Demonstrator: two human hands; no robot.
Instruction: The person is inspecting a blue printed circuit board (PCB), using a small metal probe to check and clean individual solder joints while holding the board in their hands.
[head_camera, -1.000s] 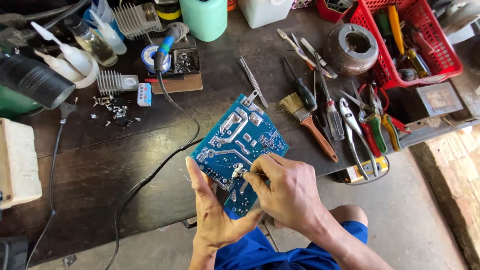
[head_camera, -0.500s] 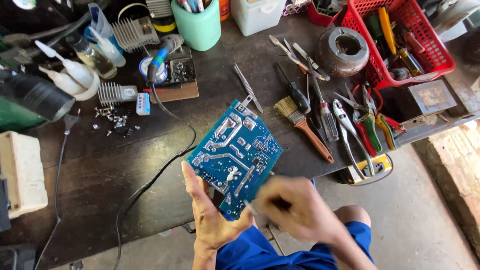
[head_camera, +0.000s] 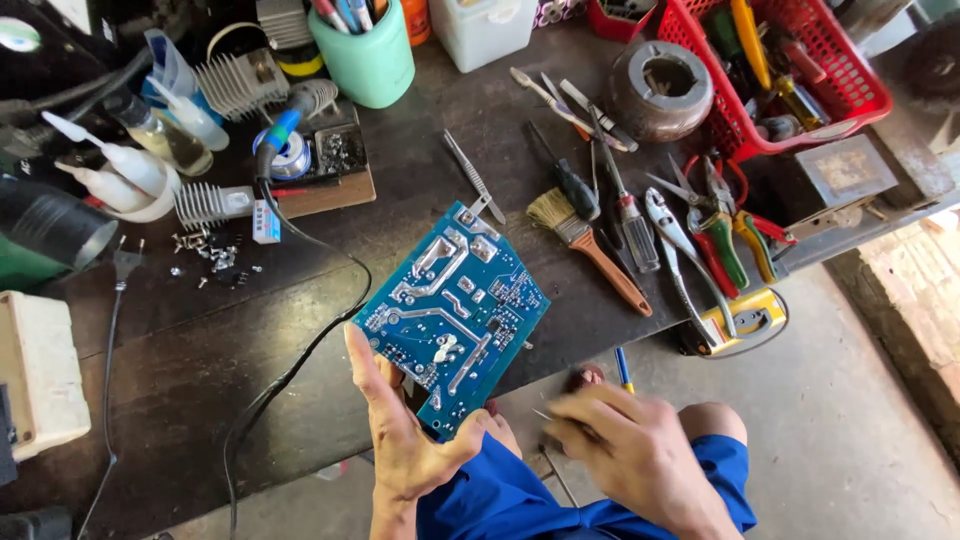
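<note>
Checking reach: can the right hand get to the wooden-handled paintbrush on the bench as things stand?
Probably yes. The right hand hangs off the bench edge, below the wooden-handled paintbrush; nothing lies between them. It seems to pinch something thin, blurred.

An electronics repair workshop: pliers (head_camera: 716, 238), screwdrivers (head_camera: 628, 215), a brush (head_camera: 585, 245) and loose screws (head_camera: 205, 257) crowd the workbench (head_camera: 170, 380).

Bare desk (head_camera: 180, 400) lies at the near left, crossed only by a black cable (head_camera: 300, 360). The circuit board (head_camera: 455, 315), held over the near edge, blocks the centre. To its right, a brush (head_camera: 585, 245), screwdrivers (head_camera: 620, 205) and pliers (head_camera: 715, 240) lie close together. Bottles (head_camera: 150, 150), heat sinks (head_camera: 235, 85) and a green cup (head_camera: 365, 60) crowd the far left; loose screws (head_camera: 210, 260) lie scattered just nearer.
</note>
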